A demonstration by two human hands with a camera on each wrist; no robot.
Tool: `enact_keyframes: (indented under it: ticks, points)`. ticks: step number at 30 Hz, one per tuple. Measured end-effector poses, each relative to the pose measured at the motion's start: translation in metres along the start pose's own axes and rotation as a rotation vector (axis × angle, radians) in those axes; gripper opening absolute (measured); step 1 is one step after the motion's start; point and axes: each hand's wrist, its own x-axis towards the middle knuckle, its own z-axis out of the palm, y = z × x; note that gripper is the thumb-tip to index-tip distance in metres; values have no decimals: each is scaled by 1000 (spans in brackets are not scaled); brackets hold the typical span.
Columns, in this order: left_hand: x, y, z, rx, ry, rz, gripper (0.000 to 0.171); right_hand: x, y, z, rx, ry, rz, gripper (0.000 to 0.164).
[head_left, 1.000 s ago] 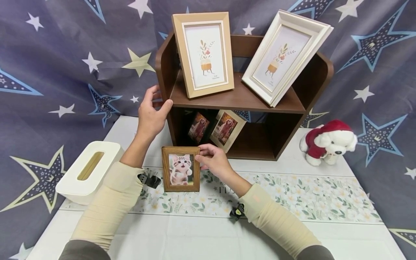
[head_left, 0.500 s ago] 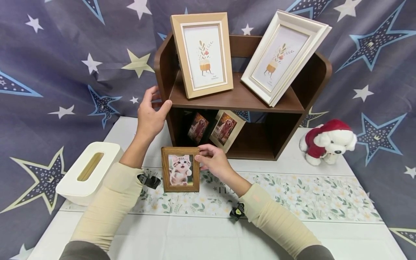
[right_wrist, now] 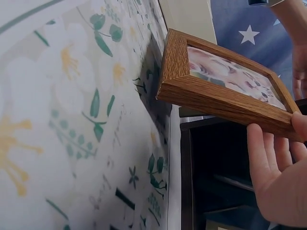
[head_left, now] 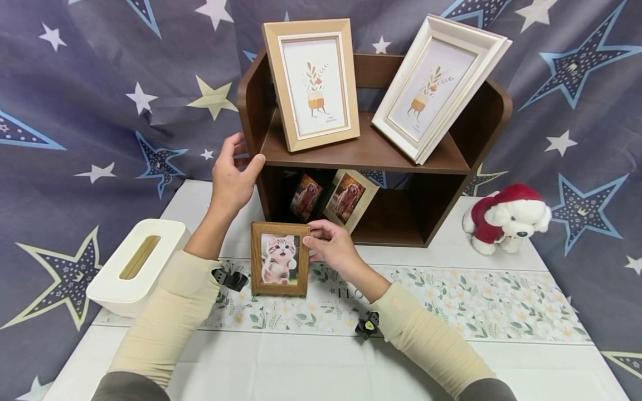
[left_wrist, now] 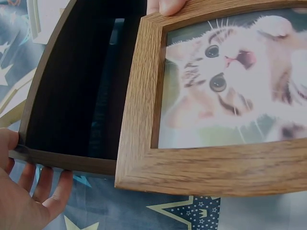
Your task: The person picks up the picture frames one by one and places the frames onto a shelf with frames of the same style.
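My right hand (head_left: 333, 249) pinches the upper right edge of a brown wooden picture frame (head_left: 256, 262) with a kitten photo, thumb in front and fingers behind. The frame stands upright over the floral runner, before the shelf's lower left corner. In the right wrist view, its lower edge (right_wrist: 169, 62) is close over the cloth. My left hand (head_left: 234, 181) grips the left side panel of a dark brown two-tier shelf (head_left: 371, 161), thumb at the front edge and fingers along the outside. In the left wrist view, the kitten frame (left_wrist: 139, 115) hides part of the shelf.
On the upper tier lean a tan frame (head_left: 278, 89) and a tilted white frame (head_left: 396, 133). Two dog-photo frames, one dark (head_left: 307, 196) and one cream (head_left: 368, 203), sit in the lower tier. A white tissue box (head_left: 107, 273) stands left, a plush dog (head_left: 516, 220) right.
The kitten frame has tilted slightly, its top shifting up and to the right with my right hand. My left hand keeps its hold on the shelf.
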Motion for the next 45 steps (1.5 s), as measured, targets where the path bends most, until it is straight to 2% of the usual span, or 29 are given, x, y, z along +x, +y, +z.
enact_keyframes:
  ticks: [19, 34, 45]
  points:
    - [1, 0, 0, 0, 8, -11, 52, -7, 1, -18, 51, 0, -47, 38]
    - [1, 1, 1, 12, 8, -10, 52, -14, -1, -39, 34, 68, -35, 39]
    - [1, -1, 1, 8, 9, -16, 52, -21, -3, -58, 69, 115, -54, 38]
